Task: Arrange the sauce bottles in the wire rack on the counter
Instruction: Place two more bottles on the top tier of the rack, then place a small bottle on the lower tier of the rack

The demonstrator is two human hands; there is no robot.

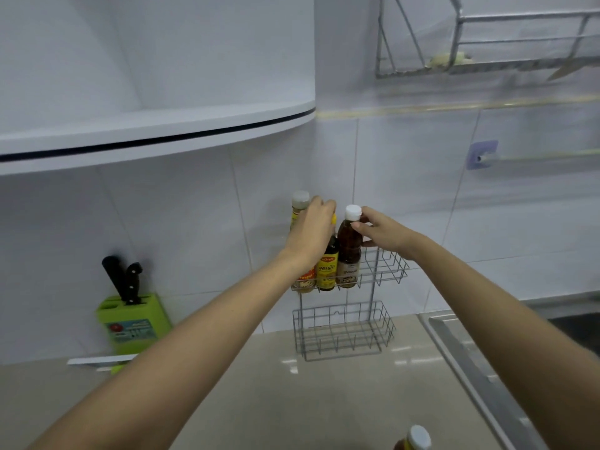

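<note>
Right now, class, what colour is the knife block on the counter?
Bright green: the knife block, seen in the head view.

To my left a green knife block [134, 323] stands on the counter [259, 401] against the tiled wall [406, 190], two black handles sticking up from it. Above it juts a curved white shelf [156, 138]. Up to my right hangs a metal dish rack [487, 64], with a purple hook and rail [482, 155] below it.
</note>
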